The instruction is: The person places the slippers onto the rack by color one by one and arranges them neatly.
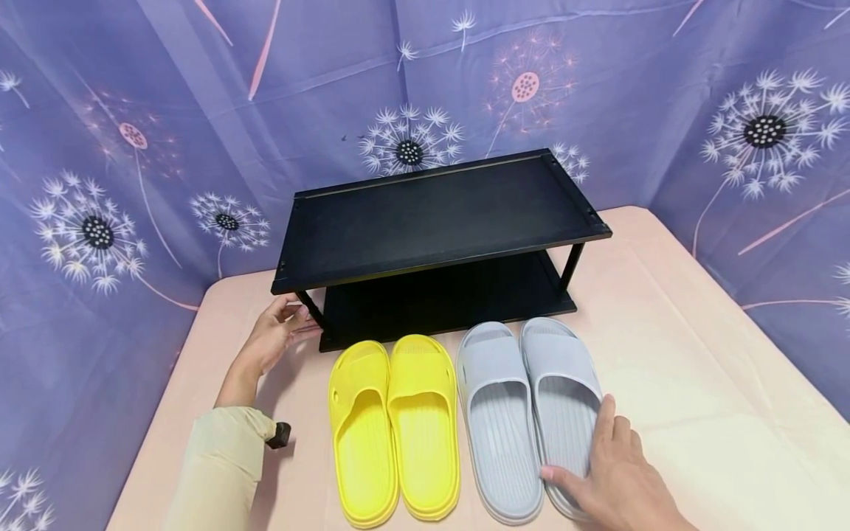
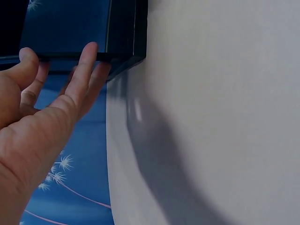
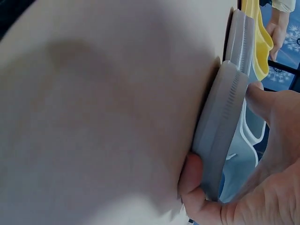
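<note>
In the head view, my left hand [image 1: 275,332] is beside the left post of a black two-tier shoe rack [image 1: 438,214]. Its fingers reach the rack's edge, mostly straight in the left wrist view, with the fingertips [image 2: 90,49] right at the black board. My right hand [image 1: 620,476] spans the rear of the right-hand grey slipper [image 1: 561,361]. The thumb is on its inner side and the fingers lie along its outer side, gripping it. Its grey mate [image 1: 491,361] lies alongside, and a yellow pair, left slipper [image 1: 361,442] and right slipper [image 1: 425,442], sits to the left. All toes point toward the rack.
The rack stands at the back on a pale pink covered table [image 1: 704,383]. A purple curtain [image 1: 319,88] with dandelion prints hangs behind it and along both sides. My left sleeve [image 1: 222,457] lies over the table's left part, with a small black device [image 1: 279,435] at the cuff.
</note>
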`<action>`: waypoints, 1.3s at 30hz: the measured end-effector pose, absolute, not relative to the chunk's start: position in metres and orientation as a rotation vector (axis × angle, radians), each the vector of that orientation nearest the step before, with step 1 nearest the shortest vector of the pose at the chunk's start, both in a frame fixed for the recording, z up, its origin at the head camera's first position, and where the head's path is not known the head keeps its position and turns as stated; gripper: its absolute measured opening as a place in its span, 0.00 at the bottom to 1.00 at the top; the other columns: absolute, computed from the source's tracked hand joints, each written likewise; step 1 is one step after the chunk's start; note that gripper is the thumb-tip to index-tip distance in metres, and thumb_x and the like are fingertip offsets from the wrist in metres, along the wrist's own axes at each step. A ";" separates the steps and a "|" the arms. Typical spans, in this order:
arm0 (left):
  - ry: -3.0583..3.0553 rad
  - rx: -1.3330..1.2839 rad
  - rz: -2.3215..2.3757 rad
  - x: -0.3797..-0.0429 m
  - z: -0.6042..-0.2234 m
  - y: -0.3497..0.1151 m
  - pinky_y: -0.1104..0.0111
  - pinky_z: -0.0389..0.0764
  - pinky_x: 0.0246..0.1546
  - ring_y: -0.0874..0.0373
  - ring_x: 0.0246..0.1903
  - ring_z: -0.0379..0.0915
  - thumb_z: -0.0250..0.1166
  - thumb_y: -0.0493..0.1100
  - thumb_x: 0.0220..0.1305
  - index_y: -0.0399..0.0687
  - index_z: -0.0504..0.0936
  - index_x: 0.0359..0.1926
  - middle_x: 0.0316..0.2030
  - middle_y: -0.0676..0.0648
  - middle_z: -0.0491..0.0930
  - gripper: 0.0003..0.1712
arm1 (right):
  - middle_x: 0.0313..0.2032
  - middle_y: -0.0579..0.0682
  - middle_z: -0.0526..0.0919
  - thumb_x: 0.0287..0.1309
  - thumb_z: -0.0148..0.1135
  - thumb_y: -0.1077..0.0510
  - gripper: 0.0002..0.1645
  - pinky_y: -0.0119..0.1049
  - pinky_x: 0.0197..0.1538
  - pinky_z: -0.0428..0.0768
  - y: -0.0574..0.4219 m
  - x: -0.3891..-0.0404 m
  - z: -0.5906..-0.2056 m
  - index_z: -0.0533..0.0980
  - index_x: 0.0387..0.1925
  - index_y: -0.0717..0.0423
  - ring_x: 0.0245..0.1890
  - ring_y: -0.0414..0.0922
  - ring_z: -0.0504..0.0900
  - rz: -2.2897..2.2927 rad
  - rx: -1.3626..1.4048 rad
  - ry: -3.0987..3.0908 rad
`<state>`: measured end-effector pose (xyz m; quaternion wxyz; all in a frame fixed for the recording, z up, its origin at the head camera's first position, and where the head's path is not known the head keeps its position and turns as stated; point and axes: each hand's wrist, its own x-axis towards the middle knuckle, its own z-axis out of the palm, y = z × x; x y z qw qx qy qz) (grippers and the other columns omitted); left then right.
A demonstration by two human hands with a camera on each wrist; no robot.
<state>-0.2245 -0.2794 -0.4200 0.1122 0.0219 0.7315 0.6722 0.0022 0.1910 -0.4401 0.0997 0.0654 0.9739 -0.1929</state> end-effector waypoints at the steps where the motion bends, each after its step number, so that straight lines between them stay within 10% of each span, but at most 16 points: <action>1: 2.137 0.066 1.982 -0.224 -0.420 -0.279 0.46 0.72 0.57 0.44 0.46 0.78 0.57 0.43 0.69 0.49 0.66 0.49 0.46 0.42 0.64 0.11 | 0.51 0.79 0.58 0.33 0.60 0.15 0.90 0.51 0.28 0.77 0.191 0.003 -0.441 0.28 0.66 0.81 0.43 0.64 0.68 -0.575 0.192 2.881; 29: 2.030 0.078 2.095 -0.225 -0.426 -0.276 0.52 0.72 0.57 0.52 0.43 0.75 0.56 0.41 0.69 0.52 0.68 0.47 0.43 0.45 0.65 0.08 | 0.54 0.77 0.58 0.45 0.67 0.34 0.77 0.56 0.33 0.78 0.199 -0.001 -0.438 0.30 0.67 0.80 0.52 0.68 0.63 -0.545 0.193 2.885; 39: 2.037 0.070 2.079 -0.224 -0.426 -0.276 0.57 0.74 0.57 0.52 0.45 0.74 0.56 0.43 0.69 0.53 0.67 0.47 0.44 0.45 0.63 0.09 | 0.55 0.79 0.56 0.40 0.56 0.16 0.87 0.56 0.30 0.79 0.201 0.002 -0.442 0.25 0.66 0.78 0.52 0.68 0.63 -0.571 0.174 2.883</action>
